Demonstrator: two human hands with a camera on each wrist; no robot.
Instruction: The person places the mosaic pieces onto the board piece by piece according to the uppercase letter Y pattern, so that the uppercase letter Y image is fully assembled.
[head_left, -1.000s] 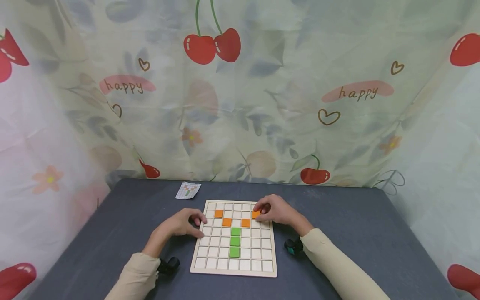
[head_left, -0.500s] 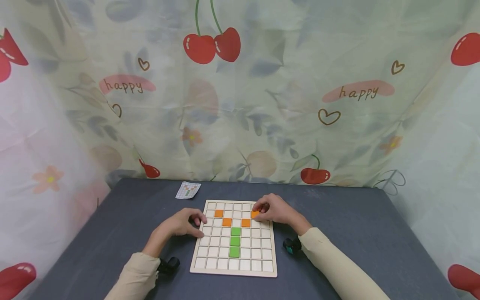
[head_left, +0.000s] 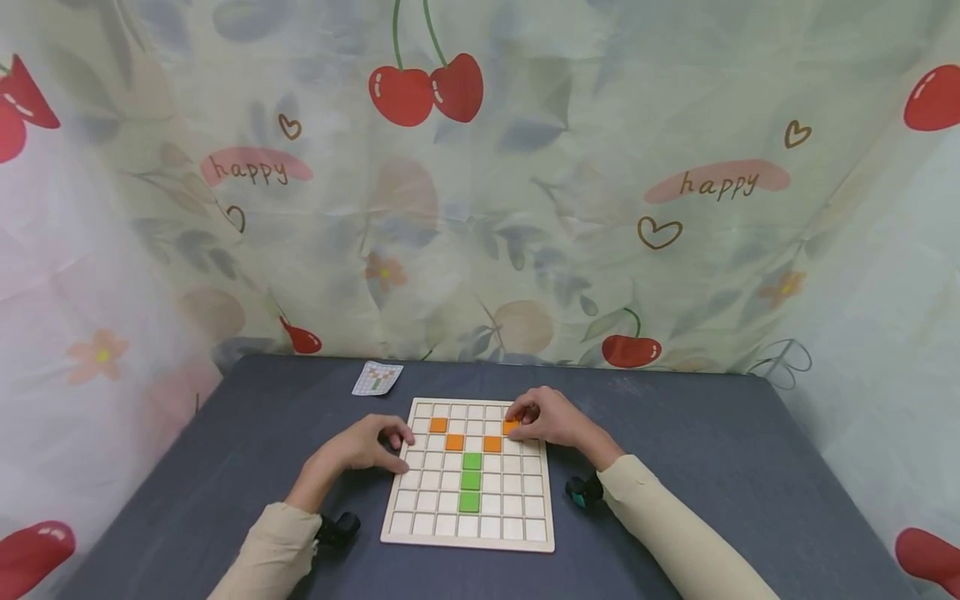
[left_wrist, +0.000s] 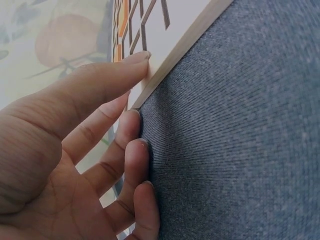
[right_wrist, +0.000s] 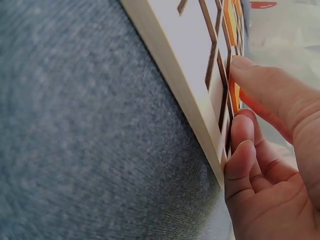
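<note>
A pale wooden grid board (head_left: pixel 392 527) lies on the dark cloth, its cells mostly white. My right hand (head_left: pixel 557 418) pinches an orange square tile (head_left: pixel 511 427) between thumb and fingers at the board's upper right; the fingers partly cover it. In the right wrist view, the thumb tip meets the tile (right_wrist: pixel 235 97) low over the grid. My left hand (head_left: pixel 360 443) rests at the board's left edge, thumb and index finger apart. Its thumb lies on the board's border (left_wrist: pixel 165 50) in the left wrist view, the other fingers loosely bent on the cloth beside the edge.
Orange tiles (head_left: pixel 454 442) sit in slanting cells on both sides, above a column of three green tiles (head_left: pixel 470 480). Behind the board lies a small pattern card (head_left: pixel 377 378) on the dark table (head_left: pixel 675 433). A printed curtain (head_left: pixel 480 208) hangs along the back.
My right hand has shifted very slightly left with the orange tile, then held still. The left hand keeps its place on the board's edge.
</note>
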